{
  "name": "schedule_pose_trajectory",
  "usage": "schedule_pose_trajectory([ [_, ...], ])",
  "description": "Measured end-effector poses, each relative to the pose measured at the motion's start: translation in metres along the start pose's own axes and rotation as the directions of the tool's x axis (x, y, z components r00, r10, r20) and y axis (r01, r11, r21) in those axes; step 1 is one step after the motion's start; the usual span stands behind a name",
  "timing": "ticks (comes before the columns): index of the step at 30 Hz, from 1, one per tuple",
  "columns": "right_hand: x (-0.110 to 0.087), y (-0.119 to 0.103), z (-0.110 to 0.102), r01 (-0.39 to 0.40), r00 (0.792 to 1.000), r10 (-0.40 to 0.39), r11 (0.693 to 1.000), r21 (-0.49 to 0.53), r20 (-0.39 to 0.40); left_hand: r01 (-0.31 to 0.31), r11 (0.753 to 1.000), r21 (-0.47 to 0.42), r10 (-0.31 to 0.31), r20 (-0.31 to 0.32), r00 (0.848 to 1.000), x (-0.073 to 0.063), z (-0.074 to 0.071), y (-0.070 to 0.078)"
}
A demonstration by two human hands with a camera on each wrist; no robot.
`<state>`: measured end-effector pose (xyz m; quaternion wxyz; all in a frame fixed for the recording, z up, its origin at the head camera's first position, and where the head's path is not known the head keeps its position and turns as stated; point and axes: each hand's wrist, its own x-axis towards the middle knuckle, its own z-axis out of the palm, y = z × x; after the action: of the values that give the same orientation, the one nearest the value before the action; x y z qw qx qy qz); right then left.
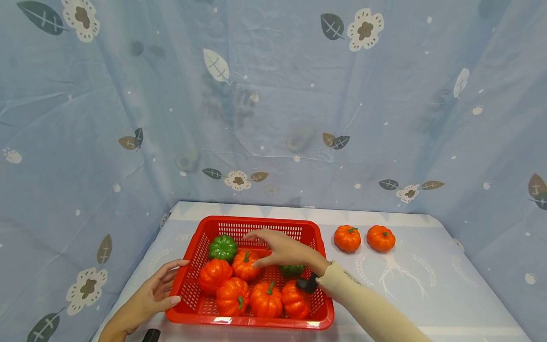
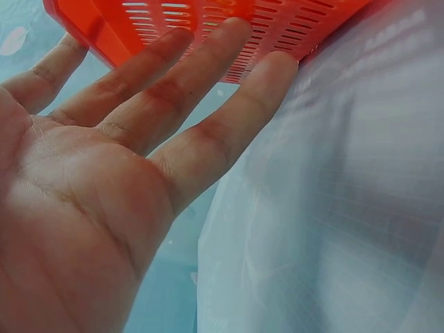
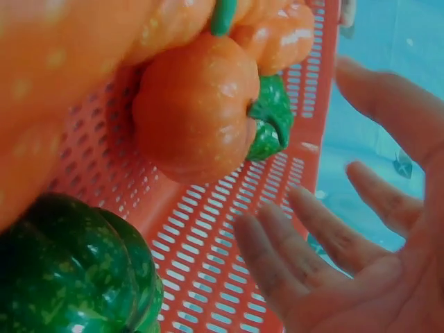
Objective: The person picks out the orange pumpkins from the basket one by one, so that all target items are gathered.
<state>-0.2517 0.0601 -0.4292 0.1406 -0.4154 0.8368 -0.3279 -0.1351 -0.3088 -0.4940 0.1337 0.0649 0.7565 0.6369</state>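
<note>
A red plastic basket (image 1: 326, 311) stands on the table with several small orange pumpkins (image 1: 266, 300) inside. A green pumpkin (image 1: 223, 248) lies in its back left corner; a second, dark green pumpkin (image 3: 66, 270) is partly hidden under my right wrist in the head view. My left hand (image 1: 149, 294) touches the basket's left side, its fingers nearly straight against the slotted wall (image 2: 277, 31). Over the basket's middle hovers my right hand (image 1: 284, 248), fingers spread and nothing held. Nearest beneath it is an orange pumpkin with a green stem (image 1: 245, 266).
Two more orange pumpkins, one (image 1: 347, 238) nearer the basket and another (image 1: 381, 238) farther right, sit on the pale patterned table (image 1: 419, 285). A blue curtain (image 1: 273, 109) with leaves and flowers hangs behind the table and along both sides.
</note>
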Motion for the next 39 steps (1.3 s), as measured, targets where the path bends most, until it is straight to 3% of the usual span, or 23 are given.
schedule_pose_trajectory([
  [15, 0.012, 0.007, -0.002, -0.066, 0.992, 0.066, 0.998, -0.013, 0.106, -0.016, 1.0, 0.015, 0.016, -0.008, 1.0, -0.001, -0.001, -0.001],
  [28, 0.023, 0.005, 0.003, -0.029, 0.987, 0.043, 0.995, -0.096, 0.154, -0.02, 1.0, 0.013, 0.02, -0.006, 1.0, 0.001, 0.0, 0.0],
  [39, 0.034, 0.012, 0.009, -0.069, 0.97, 0.096, 0.99, -0.125, 0.225, -0.047, 0.999, -0.007, 0.047, 0.044, 0.998, 0.0, -0.003, -0.003],
])
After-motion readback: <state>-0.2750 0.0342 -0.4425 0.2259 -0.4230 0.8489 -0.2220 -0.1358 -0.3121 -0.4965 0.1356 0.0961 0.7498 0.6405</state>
